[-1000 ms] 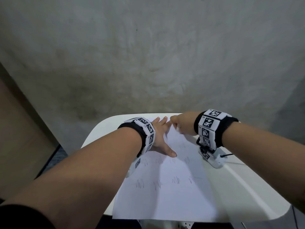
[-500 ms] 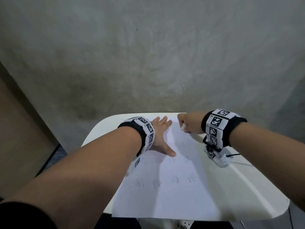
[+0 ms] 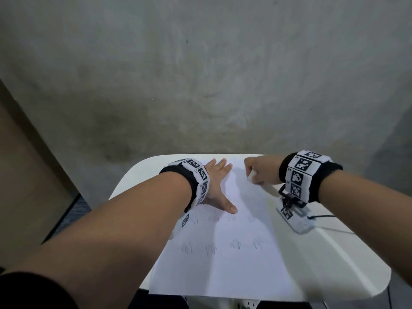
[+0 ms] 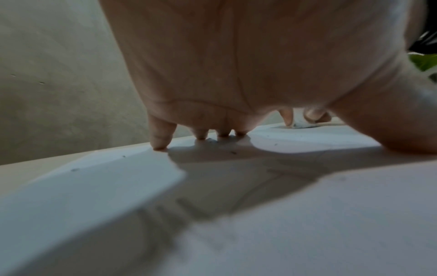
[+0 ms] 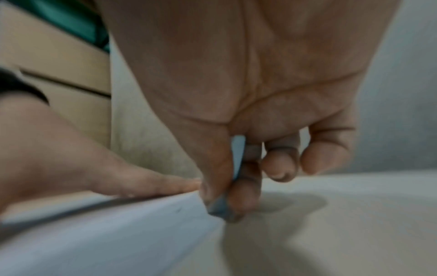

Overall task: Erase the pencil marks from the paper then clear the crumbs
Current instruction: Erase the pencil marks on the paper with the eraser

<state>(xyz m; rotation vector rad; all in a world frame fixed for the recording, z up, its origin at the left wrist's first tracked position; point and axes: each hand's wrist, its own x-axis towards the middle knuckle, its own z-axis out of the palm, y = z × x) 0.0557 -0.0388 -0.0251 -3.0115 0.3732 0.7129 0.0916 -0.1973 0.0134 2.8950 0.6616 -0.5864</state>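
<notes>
White paper (image 3: 223, 259) is lying on a pale table (image 3: 347, 259), reaching from the table's 12 o'clock edge to overhang its 6 o'clock edge. Left hand (image 3: 217, 186) is pressing flat, fingers spread wide, at the sheet's 11 o'clock corner, pinning it. Right hand (image 3: 260, 172) is pinching a small eraser (image 5: 221, 210) between thumb and fingers, its grey-soiled tip sitting at the sheet's 1 o'clock edge. Pencil marks (image 3: 223, 247) are remaining in two rows toward 6 o'clock; the far strip is looking nearly clean. Dark crumbs (image 4: 212, 141) are scattered near the left fingertips (image 4: 159, 144). Judged step: erasing, with much left. The next move probably calls for bringing the eraser toward 6 o'clock onto the upper row, rubbing briskly while the left hand is bracing the sheet against creasing.
</notes>
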